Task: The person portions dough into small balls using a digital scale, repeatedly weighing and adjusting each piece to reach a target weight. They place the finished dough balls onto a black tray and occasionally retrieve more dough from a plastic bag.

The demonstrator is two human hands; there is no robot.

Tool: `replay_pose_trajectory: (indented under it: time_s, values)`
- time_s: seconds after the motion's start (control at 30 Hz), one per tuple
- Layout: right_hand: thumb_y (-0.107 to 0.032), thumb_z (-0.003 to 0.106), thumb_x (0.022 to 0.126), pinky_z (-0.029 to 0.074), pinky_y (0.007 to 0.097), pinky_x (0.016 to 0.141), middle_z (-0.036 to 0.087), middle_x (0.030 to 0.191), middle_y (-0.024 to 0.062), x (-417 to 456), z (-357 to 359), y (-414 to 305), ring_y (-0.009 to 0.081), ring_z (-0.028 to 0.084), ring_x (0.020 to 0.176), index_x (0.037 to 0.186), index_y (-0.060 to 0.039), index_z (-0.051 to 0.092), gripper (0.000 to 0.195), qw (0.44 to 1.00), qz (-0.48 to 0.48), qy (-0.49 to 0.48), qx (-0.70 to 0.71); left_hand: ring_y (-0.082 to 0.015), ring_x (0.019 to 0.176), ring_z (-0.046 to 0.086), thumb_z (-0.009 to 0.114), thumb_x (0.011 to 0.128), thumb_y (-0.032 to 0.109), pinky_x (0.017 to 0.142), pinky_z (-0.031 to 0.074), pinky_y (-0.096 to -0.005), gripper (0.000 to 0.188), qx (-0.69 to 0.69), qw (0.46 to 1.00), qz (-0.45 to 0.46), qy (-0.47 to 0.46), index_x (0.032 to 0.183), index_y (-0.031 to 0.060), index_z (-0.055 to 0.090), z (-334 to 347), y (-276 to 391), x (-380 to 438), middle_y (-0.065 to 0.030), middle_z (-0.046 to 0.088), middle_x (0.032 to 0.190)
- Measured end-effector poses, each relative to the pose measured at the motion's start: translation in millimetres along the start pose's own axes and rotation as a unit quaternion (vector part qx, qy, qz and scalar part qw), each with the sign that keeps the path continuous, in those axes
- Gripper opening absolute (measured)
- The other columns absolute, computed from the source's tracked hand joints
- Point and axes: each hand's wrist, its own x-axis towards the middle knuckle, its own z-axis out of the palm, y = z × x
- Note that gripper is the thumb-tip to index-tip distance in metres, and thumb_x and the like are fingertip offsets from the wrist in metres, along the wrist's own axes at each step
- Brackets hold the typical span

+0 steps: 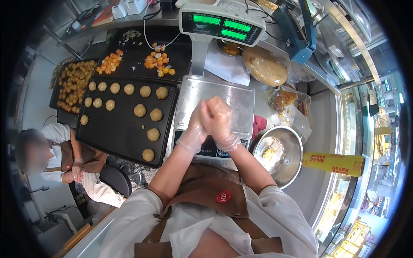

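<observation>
My left hand and my right hand, both in clear plastic gloves, are pressed together above the steel platform of a digital scale. The fingers curl inward, and whatever may lie between the palms is hidden. Left of the scale, a black baking tray holds several round dough balls along its upper and right parts and at its left edge. A steel bowl at the right has yellow and whitish bits inside. The scale's green display stands above the platform.
Behind the tray lie orange egg yolks on a dark surface. Another tray at the far left is full of small brown balls. Plastic-wrapped dough, a red cloth and a yellow box are to the right. A co-worker sits at the left.
</observation>
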Motion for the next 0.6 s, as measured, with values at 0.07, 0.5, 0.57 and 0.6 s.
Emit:
replay_pose_trajectory:
  time_s: [0.07, 0.5, 0.57, 0.6]
  values:
    - [-0.012, 0.064, 0.087, 0.042, 0.0409, 0.056, 0.049, 0.067, 0.0127, -3, -1, 1, 0.0335, 0.051, 0.061, 0.074, -0.0042, 0.055, 0.018, 0.989, 0.144, -0.014, 0.04, -0.0156, 0.109, 0.058, 0.041, 0.102, 0.044, 0.092, 0.048, -0.0311, 0.046, 0.064, 0.995, -0.082, 0.004, 0.123, 0.0058, 0.055, 44, 44, -24, -0.0058, 0.06, 0.117]
    - [-0.007, 0.068, 0.086, 0.045, 0.0337, 0.056, 0.057, 0.073, 0.0131, -6, 2, -12, 0.0263, 0.055, 0.06, 0.078, -0.0005, 0.06, 0.013, 0.998, 0.056, -0.004, 0.035, -0.0083, 0.079, 0.055, 0.044, 0.103, 0.035, 0.066, 0.047, -0.0247, 0.027, 0.072, 0.984, 0.09, 0.139, 0.099, 0.0101, 0.053, 46, 17, -23, 0.0015, 0.056, 0.089]
    - [-0.005, 0.068, 0.086, 0.043, 0.0326, 0.054, 0.055, 0.069, 0.0118, -9, 3, -12, 0.0252, 0.052, 0.057, 0.075, -0.0001, 0.057, 0.016, 0.998, 0.048, 0.017, 0.022, -0.0078, 0.075, 0.053, 0.044, 0.103, 0.035, 0.065, 0.046, -0.0252, 0.028, 0.069, 0.983, 0.104, 0.138, 0.092, 0.0102, 0.051, 55, 21, -30, 0.0018, 0.055, 0.085]
    - [-0.005, 0.068, 0.086, 0.042, 0.0323, 0.053, 0.054, 0.068, 0.0115, -10, 4, -12, 0.0245, 0.051, 0.056, 0.074, -0.0001, 0.056, 0.018, 0.999, 0.039, 0.019, 0.022, -0.0077, 0.074, 0.054, 0.044, 0.103, 0.036, 0.064, 0.046, -0.0253, 0.03, 0.054, 0.983, 0.088, 0.151, 0.092, 0.0099, 0.052, 50, 19, -28, 0.0018, 0.055, 0.084]
